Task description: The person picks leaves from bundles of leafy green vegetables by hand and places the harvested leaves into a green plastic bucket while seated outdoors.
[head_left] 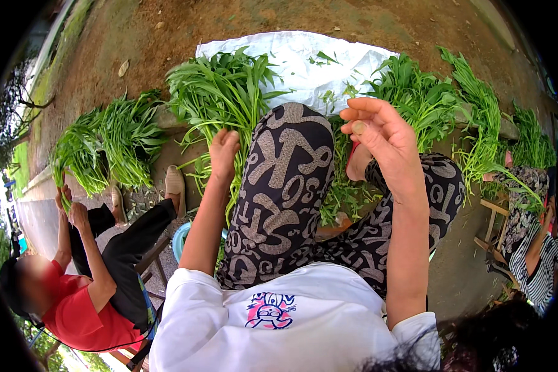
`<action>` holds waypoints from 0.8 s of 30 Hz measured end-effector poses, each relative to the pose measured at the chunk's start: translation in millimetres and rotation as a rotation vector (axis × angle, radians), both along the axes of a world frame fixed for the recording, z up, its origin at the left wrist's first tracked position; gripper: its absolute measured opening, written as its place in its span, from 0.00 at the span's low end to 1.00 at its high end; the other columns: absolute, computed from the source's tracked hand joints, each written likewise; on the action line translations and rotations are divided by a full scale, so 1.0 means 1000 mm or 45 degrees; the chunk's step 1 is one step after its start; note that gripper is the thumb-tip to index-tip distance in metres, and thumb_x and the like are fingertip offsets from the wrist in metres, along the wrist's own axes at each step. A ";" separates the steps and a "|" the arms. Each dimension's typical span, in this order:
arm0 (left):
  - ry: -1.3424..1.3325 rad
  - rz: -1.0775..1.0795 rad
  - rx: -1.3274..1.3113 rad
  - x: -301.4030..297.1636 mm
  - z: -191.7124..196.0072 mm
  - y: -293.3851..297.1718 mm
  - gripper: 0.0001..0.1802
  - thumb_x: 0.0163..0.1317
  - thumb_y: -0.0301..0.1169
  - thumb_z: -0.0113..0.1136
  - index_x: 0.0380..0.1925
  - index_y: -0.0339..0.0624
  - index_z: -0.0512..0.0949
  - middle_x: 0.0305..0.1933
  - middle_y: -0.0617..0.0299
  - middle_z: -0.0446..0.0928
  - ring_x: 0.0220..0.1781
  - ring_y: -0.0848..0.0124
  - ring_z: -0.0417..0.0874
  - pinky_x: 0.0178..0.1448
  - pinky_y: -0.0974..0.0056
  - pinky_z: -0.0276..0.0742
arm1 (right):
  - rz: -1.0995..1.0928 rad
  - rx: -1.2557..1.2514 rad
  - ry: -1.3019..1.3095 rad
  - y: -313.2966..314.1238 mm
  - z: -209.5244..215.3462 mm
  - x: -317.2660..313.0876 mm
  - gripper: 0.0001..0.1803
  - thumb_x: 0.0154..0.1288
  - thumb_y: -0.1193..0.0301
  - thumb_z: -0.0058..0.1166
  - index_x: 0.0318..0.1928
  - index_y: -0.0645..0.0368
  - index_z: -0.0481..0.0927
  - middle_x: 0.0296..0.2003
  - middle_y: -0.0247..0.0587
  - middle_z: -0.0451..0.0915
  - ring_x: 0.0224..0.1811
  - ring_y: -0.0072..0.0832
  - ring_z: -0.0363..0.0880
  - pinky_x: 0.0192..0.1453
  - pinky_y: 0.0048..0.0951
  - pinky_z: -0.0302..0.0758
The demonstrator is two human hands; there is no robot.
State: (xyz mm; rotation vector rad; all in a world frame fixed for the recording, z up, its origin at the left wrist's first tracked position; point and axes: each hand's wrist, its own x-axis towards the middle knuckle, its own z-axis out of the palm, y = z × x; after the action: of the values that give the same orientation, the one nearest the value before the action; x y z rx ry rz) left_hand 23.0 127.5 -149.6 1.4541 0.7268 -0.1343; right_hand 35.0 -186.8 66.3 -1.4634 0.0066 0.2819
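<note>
My left hand [225, 154] is closed at the lower edge of a heap of water spinach [220, 90], its fingers curled around green stems. Long stems hang past it along my left knee. Raised over my right knee, my right hand [385, 137] is loosely bent, thumb apart from the fingers, with nothing seen in it. Beyond its fingertips, a few loose leaves [328, 98] lie on a white plastic sheet [291, 49]. A second heap of water spinach [425, 102] rests to the right of that hand.
A co-worker in a red shirt [90, 310] sits at left, handling stems beside another heap of greens [108, 139]. At right, a person in a striped top [533, 273] also holds greens. A light blue basin [181, 239] stands by my left forearm. Brown ground [149, 56] stretches beyond the sheet.
</note>
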 end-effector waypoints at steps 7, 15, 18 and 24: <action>-0.160 0.412 -0.494 0.024 -0.013 0.016 0.27 0.63 0.31 0.60 0.56 0.32 0.60 0.48 0.51 0.72 0.47 0.62 0.79 0.44 0.59 0.80 | 0.012 0.015 -0.042 -0.001 0.002 0.001 0.16 0.66 0.73 0.53 0.53 0.66 0.73 0.43 0.39 0.78 0.44 0.21 0.76 0.49 0.22 0.73; -0.573 -0.308 0.711 0.066 -0.071 0.018 0.21 0.60 0.39 0.65 0.46 0.37 0.74 0.31 0.61 0.77 0.32 0.73 0.76 0.37 0.66 0.74 | -0.067 0.057 -0.120 -0.005 -0.010 -0.003 0.16 0.63 0.74 0.55 0.50 0.67 0.75 0.39 0.40 0.79 0.37 0.18 0.77 0.40 0.20 0.75; -0.439 -0.371 0.683 0.101 -0.112 0.098 0.21 0.61 0.48 0.60 0.38 0.39 0.79 0.31 0.54 0.80 0.32 0.64 0.80 0.39 0.59 0.74 | 0.082 0.016 -0.143 0.002 -0.002 0.003 0.16 0.65 0.74 0.53 0.52 0.65 0.74 0.42 0.37 0.79 0.41 0.19 0.77 0.45 0.21 0.75; -0.182 -0.972 1.061 0.119 -0.033 0.098 0.24 0.64 0.50 0.55 0.31 0.36 0.79 0.27 0.54 0.79 0.30 0.60 0.79 0.36 0.59 0.72 | -0.067 -0.012 -0.278 0.023 -0.008 0.001 0.15 0.60 0.72 0.52 0.45 0.70 0.76 0.35 0.54 0.81 0.40 0.42 0.82 0.48 0.36 0.77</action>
State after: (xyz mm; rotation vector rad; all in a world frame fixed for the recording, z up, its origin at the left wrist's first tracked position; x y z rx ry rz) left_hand 142.4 225.1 -182.5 2.4644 0.0420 -0.3314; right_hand 36.2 -163.4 58.7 -1.4950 -0.1301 0.0783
